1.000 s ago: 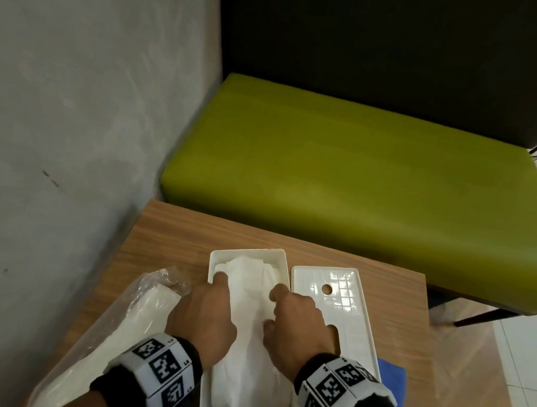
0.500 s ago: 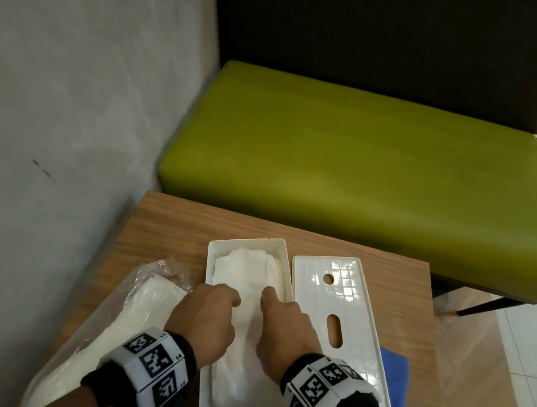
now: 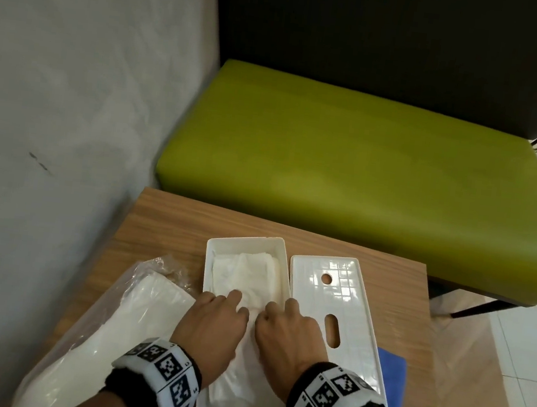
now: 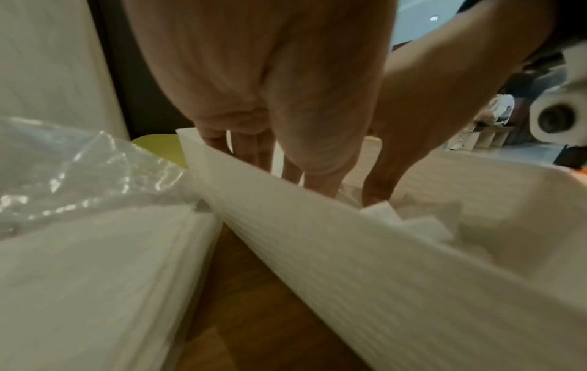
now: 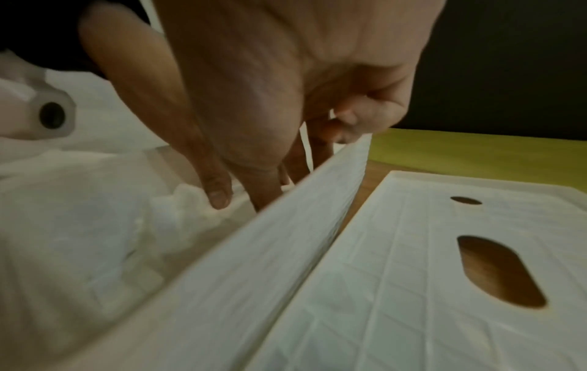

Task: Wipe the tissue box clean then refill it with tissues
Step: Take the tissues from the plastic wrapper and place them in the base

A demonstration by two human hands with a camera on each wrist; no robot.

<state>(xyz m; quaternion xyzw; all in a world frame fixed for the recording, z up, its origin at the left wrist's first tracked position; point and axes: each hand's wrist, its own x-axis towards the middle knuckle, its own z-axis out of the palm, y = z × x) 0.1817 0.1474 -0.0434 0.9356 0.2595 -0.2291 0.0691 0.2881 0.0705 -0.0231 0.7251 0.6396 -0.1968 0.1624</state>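
A: From the head view, where was the box (image 3: pixel 210 265)?
B: On the wooden bench (image 3: pixel 171 225), open, with tissues (image 3: pixel 246 271) stacked inside. Its lid (image 3: pixel 341 312) lay flat just to its right, touching or nearly so.
A: And the hands?
B: Both were inside the box, palms down. The left hand (image 3: pixel 209 327) and right hand (image 3: pixel 288 336) sat side by side, fingers reaching forward and pressing down on the tissues. Neither gripped anything.
A: Anything else on the bench?
B: A plastic pack (image 3: pixel 106 322) of more tissues to the left of the box, and a blue cloth (image 3: pixel 391 378) poking out from under the lid's near right side. A green seat (image 3: pixel 348 165) stood beyond the bench.
A: What did the left wrist camera give?
B: The left hand (image 4: pixel 270 100) from below, its fingers (image 4: pixel 247 150) straight and dipping behind the box wall (image 4: pixel 333 238). The right hand (image 4: pixel 428 105) reached down beside it onto the tissues (image 4: pixel 413 221). The pack (image 4: pixel 95 251) lay just left of the wall, a strip of bench between them.
A: And the right wrist?
B: The right hand (image 5: pixel 270 87) with its thumb tip (image 5: pixel 219 195) touching crumpled tissues (image 5: pixel 95 226) and its fingers going down behind the box wall (image 5: pixel 270 251). The little finger looked curled in. The lid (image 5: pixel 444 276), with a round hole and a long slot, lay just beside the box.
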